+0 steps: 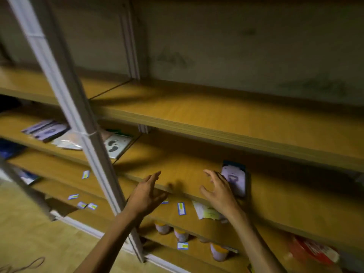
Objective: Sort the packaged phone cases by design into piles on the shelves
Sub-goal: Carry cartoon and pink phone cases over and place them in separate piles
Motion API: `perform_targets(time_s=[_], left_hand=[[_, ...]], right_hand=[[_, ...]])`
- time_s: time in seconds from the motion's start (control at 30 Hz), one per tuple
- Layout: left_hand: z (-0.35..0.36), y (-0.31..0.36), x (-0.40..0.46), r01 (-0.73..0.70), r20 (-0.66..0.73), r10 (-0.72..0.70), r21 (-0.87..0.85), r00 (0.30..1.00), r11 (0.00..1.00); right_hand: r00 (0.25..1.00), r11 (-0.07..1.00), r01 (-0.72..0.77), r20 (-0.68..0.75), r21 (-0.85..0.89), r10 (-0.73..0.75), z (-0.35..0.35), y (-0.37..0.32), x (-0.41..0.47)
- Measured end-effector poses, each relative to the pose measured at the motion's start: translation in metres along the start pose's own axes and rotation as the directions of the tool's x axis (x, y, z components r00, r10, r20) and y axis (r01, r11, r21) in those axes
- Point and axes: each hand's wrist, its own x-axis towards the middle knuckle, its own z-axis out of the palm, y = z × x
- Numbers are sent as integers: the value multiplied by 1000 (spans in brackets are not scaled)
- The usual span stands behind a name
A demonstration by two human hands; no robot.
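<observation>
Head view showed both hands raised to a wooden shelf (177, 160) crossed by a white post (86, 138). Right of the post, the right hand (218, 191) had its fingers spread and curled, its fingertips touching a purple case (235, 179) lying on the shelf without gripping it. Nearer the post, the left hand (146, 194) hovered open, empty. Left of the post lay other cases (46, 130), with a footprint case (116, 144) just behind it.
</observation>
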Motion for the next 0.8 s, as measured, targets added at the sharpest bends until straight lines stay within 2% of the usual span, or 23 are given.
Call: perform_targets(time_s=[0.1, 0.37, 0.53, 0.8], left_hand=[[-35, -38, -25, 73, -81, -73, -3, 994, 997], [-141, -155, -113, 263, -237, -265, -42, 935, 964], [-201, -235, -160, 294, -303, -293, -43, 907, 955], [-280, -314, -171, 295, -327, -303, -73, 895, 953]], right_hand=[[994, 998, 64, 85, -5, -63, 36, -40, 9], [943, 972, 201, 245, 119, -225, 156, -184, 15], [909, 947, 292, 270, 135, -319, 233, -268, 11], [896, 948, 289, 312, 133, -317, 299, -356, 38]])
